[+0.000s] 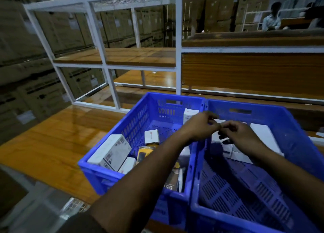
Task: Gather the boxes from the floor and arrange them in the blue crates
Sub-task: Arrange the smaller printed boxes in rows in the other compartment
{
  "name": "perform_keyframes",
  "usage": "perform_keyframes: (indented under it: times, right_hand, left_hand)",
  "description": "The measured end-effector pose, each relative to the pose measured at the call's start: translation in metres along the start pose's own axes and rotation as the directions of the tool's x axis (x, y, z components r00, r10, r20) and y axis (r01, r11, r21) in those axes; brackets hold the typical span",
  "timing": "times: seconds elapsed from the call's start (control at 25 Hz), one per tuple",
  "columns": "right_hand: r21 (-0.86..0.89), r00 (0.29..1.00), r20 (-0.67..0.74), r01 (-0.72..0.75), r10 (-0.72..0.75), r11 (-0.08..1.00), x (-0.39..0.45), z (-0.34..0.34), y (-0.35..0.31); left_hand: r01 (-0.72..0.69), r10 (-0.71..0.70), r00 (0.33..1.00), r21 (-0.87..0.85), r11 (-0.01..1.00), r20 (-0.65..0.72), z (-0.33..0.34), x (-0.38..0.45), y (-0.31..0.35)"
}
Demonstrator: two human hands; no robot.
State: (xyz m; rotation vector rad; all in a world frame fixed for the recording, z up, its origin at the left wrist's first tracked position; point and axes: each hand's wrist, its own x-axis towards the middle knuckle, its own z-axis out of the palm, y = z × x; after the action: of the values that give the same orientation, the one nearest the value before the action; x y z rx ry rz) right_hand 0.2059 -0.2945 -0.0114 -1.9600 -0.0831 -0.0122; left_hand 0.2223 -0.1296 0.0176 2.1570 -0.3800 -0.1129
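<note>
The left hand (201, 125) and right hand (240, 136) meet above the shared wall between two blue crates, fingertips close together and curled inward; whether they pinch anything between them cannot be told, since the spot where they meet is dark and blurred. Both forearms reach in from the near edge. Below the right hand, the right crate (298, 127) holds a row of white boxes (263, 136) along its far side, with more small white boxes (240, 156) just under the wrist; the near part of its slotted floor is bare. The left crate (133, 120), touching the right one side by side, holds a larger white box (112, 152) leaning against its left wall, a small white box (151, 136) near the middle, a yellow package (144, 153) just beside it, and another white box (190, 114) upright in the far right corner. The crates sit on a glossy wooden worktop (52, 145). Beyond its far edge stands a white metal rack (98, 39) with wooden shelves, and stacked cardboard cartons (26, 48) fill the left background. A person (271, 18) stands far off at the upper right.
</note>
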Motion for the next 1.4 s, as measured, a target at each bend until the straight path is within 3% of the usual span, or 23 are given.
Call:
perform_keyframes:
  times: [0.12,0.24,0.32,0.44,0.68,0.8,0.96,1.08,1.2,1.4]
  right_hand:
    - [-0.058,0.992,0.037,0.12,-0.118,0.991,0.004,0.032,-0.033]
    - [-0.239,0.957,0.24,0.223,-0.165,0.945,0.018,0.071,-0.049]
    - [-0.425,0.906,0.414,0.273,-0.083,0.863,0.028,0.093,-0.052]
    - [-0.652,0.817,0.571,0.395,0.077,0.647,0.048,0.116,-0.05]
    - [-0.784,0.683,0.617,0.573,0.391,0.238,0.083,0.154,-0.031]
    - [-0.798,0.677,0.589,0.574,0.441,0.184,0.086,0.163,-0.019]
    - [-0.831,0.737,0.557,0.496,0.383,0.253,0.085,0.164,-0.02]
    - [-0.835,0.797,0.507,0.362,0.327,0.414,0.091,0.157,-0.028]
    - [-0.75,0.885,0.366,0.097,0.288,0.654,0.105,0.143,-0.044]
    - [-0.479,0.953,0.077,-0.223,0.294,0.849,0.118,0.128,-0.067]
  left_hand:
    - [-0.006,0.002,0.997,-0.045,0.999,-0.074,-0.035,-0.008,-0.018]
    - [0.067,-0.076,0.989,-0.072,0.995,-0.124,-0.069,-0.017,-0.044]
    - [0.131,-0.145,0.976,-0.091,0.987,-0.162,-0.087,-0.021,-0.064]
    - [0.188,-0.212,0.955,-0.132,0.973,-0.205,-0.105,-0.028,-0.083]
    - [0.21,-0.246,0.937,-0.164,0.964,-0.248,-0.128,-0.037,-0.106]
    - [0.203,-0.248,0.931,-0.184,0.962,-0.268,-0.135,-0.031,-0.119]
    - [0.194,-0.233,0.949,-0.19,0.962,-0.212,-0.135,-0.01,-0.126]
    - [0.174,-0.208,0.969,-0.237,0.956,-0.131,-0.146,0.01,-0.125]
    - [0.188,-0.222,0.974,-0.375,0.908,-0.049,-0.171,0.026,-0.131]
    - [0.248,-0.238,0.967,-0.558,0.792,0.092,-0.2,0.041,-0.148]
